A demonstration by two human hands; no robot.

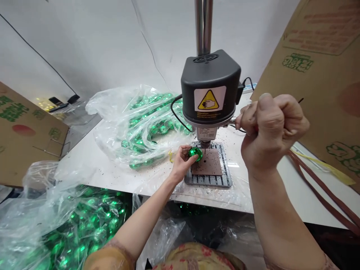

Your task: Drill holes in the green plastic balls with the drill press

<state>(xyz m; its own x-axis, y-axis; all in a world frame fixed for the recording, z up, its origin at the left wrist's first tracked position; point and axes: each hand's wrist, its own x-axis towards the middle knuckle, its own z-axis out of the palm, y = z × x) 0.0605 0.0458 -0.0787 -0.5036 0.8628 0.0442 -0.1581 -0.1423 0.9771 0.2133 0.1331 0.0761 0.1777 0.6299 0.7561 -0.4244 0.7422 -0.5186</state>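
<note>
My left hand [180, 163] pinches a shiny green faceted ball [196, 153] between thumb and fingers. The ball is just left of the drill bit [205, 151] and above a brown board [212, 167] with a dark hole in it. That board lies on the slotted metal base [227, 178] of a black drill press [210, 80]. My right hand [271, 125] is raised in a fist at the press's right side, closed around its feed handle, which the fingers mostly hide.
Clear plastic bags with green balls lie on the white table [112, 174] behind my left hand and below its front edge [84, 228]. Dark shavings are scattered around the base. Cardboard boxes stand left [25, 138] and right [317, 82]. Brown straps [317, 189] hang at the right.
</note>
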